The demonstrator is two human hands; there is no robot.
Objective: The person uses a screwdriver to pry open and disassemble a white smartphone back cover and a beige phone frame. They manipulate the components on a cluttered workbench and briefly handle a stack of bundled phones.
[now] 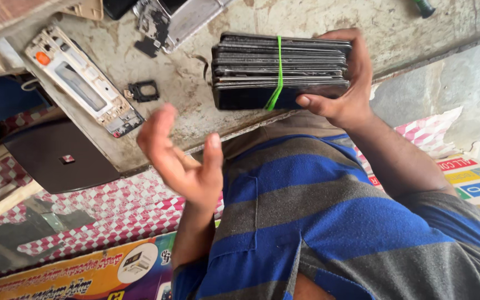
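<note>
stack of phone panels (281, 69), tied by one green band (278, 72), sits in my right hand (343, 83), fingers clamped round its end, just above the counter (418, 33) edge. my left hand (181, 158) hangs open and empty beside it. i judge the bundle is being held and looked over; a next move would need that free hand to steady it. counted: one stack, about ten panels, two opened phone bodies (84, 83), one small black frame (143, 90).

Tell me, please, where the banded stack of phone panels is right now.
In the head view the stack is upper centre, gripped at its right end by the right hand, over the table, with the open left hand below-left.
</note>
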